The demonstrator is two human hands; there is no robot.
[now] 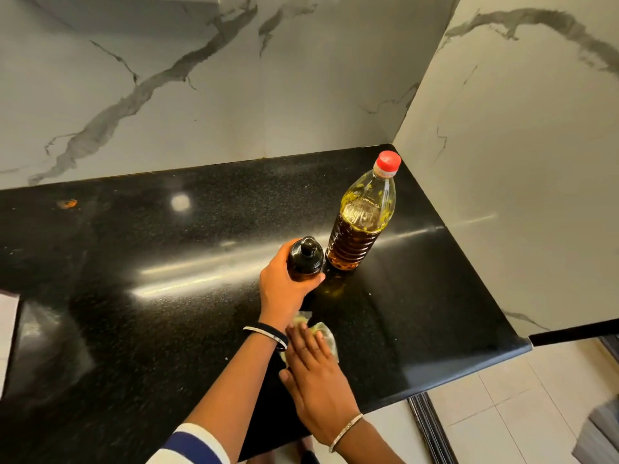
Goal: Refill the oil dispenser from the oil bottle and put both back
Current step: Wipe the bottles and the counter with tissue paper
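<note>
Our left hand (281, 289) is wrapped around the small dark round oil dispenser with a black cap (304, 259). It holds the dispenser upright, just beside the tall clear plastic oil bottle with a red cap (361, 222). We cannot tell if the dispenser touches the table. Our right hand (315, 366) is flat with straight fingers. It presses a crumpled pale paper wipe (326, 333) onto the shiny black stone table (134, 262), near the front edge. The bottle stands in the corner by the white marble wall (201, 95), about half full of brown-gold oil. Both caps are on, so we think the pouring is done and we are cleaning up. To do this well, we should hold the dispenser straight and tight, since it may be slippery. We should press the wipe down and pull it slowly, so oil gets picked up, not spread.
</note>
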